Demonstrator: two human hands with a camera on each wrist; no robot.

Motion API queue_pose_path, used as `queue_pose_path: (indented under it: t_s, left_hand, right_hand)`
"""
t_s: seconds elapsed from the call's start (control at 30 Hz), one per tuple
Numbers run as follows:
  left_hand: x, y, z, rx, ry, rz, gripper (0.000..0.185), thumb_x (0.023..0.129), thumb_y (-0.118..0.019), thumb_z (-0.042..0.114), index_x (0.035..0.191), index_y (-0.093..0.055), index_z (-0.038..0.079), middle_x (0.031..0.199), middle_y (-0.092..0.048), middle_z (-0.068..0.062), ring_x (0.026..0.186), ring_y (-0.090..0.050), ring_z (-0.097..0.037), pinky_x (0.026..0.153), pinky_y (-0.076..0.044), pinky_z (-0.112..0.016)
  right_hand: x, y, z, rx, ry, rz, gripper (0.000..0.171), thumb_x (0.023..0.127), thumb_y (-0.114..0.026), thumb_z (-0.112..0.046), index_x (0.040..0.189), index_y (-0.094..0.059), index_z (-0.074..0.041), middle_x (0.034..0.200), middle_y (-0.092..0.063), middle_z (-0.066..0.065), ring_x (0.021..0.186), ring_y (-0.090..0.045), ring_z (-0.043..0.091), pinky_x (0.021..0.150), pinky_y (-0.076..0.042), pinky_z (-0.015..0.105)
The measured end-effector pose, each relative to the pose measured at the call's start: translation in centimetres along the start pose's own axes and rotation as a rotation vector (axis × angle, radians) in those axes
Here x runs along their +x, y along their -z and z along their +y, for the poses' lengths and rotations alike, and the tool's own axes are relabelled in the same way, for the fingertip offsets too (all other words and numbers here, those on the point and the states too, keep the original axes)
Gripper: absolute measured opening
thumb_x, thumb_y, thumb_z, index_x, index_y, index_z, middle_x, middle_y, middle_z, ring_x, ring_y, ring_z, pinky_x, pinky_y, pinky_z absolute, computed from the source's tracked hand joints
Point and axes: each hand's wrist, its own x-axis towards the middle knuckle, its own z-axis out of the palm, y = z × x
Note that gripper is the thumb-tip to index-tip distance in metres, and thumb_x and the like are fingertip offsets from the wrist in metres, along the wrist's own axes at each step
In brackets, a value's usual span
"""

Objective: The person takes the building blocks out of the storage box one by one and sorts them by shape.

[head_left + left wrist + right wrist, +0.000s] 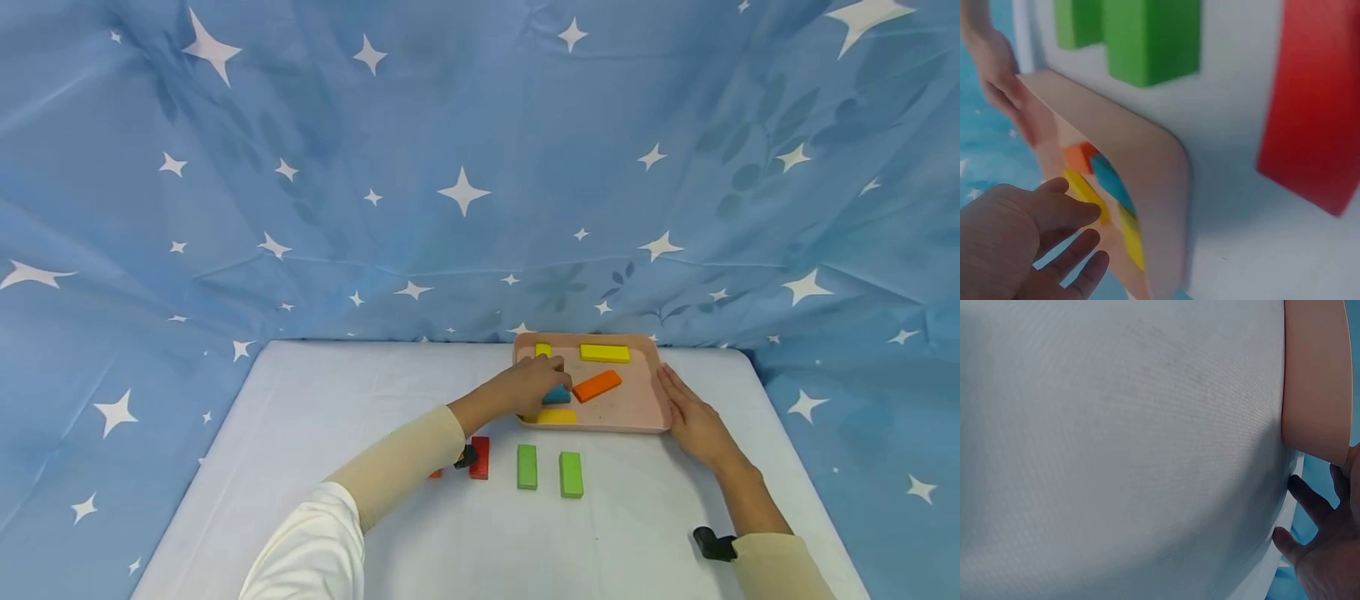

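A pink tray (651, 406) sits at the far middle of the white table (360, 400). In it lie a long yellow block (604, 353), a small yellow block (542, 350), an orange block (597, 385), a blue block (557, 396) and another yellow block (555, 416). My left hand (543, 379) hovers over the tray's left part, just above the blue block (1110, 184). Its fingers (1079, 250) are loosely extended and hold nothing. My right hand (678, 400) lies flat on the table against the tray's right rim (1316, 375).
In front of the tray, on the table, lie a red block (479, 457) and two green blocks (527, 466) (571, 474). A small orange piece (435, 474) shows by my left sleeve. A blue star-print cloth (465, 192) hangs behind and beside the table.
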Motion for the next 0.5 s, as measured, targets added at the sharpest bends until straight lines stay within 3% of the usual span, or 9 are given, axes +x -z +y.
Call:
queue_pose_path:
  t_s: [0.1,0.3,0.5]
  left_hand:
    - [0.1,0.0,-0.5,0.01,0.022,-0.03,0.048,0.093,-0.077,0.009,0.137,-0.067,0.024,0.134,-0.058,-0.003,0.118,-0.055,-0.021,0.097,-0.048,-0.032]
    - [0.3,-0.6,-0.5,0.001,0.074,-0.03,0.043,0.094,-0.076,0.013,0.135,-0.067,0.02,0.124,-0.058,-0.005,0.103,-0.056,-0.017,0.091,-0.052,-0.025]
    - [0.7,-1.5,-0.3,0.04,0.151,-0.059,0.044,0.096,-0.076,0.02,0.138,-0.064,0.022,0.13,-0.058,-0.005,0.098,-0.056,-0.016,0.092,-0.053,-0.027]
  right_hand:
    - [0.1,0.0,0.1,-0.001,-0.009,-0.006,0.054,0.113,-0.032,-0.016,0.166,-0.02,-0.006,0.174,-0.015,0.016,0.155,-0.021,0.049,0.118,-0.025,0.069]
    - [0.0,0.0,-0.1,-0.002,-0.009,-0.002,0.055,0.113,-0.034,-0.015,0.166,-0.019,-0.007,0.174,-0.014,0.015,0.155,-0.022,0.048,0.118,-0.026,0.068]
    - [0.1,-0.1,-0.2,-0.002,-0.026,-0.011,0.056,0.113,-0.034,-0.015,0.166,-0.017,-0.009,0.174,-0.013,0.015,0.155,-0.021,0.048,0.118,-0.025,0.068]
